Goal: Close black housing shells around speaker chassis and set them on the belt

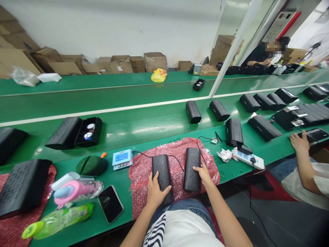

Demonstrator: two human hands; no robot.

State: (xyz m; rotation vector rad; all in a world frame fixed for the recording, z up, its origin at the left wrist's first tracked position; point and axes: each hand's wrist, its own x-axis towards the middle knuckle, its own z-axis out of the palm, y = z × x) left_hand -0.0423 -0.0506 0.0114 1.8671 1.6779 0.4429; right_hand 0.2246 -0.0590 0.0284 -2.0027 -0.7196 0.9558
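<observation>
Two black boxy casings with patterned tops lie side by side on a red bubble-wrap sheet [140, 181]. My left hand [156, 190] grips the left casing [161, 166], with the thumb at its right edge and the fingers at its left. Along the right edge of the other casing [192, 173] is my right hand [203, 174], one finger lying over its top and the other fingers partly hidden. A small blue-screened meter [122, 159] sits to the left, and a black cable runs from it towards the casings. Another thin cable reaches the right casing's far end.
To my left are a phone [110, 204], a green bottle [61, 219], a pink bottle [74, 192] and an open casing [88, 132]. A power strip [248, 158] and crumpled tissue [224, 155] lie right. More black casings line the green bench; a co-worker's hand [299, 142] is at far right.
</observation>
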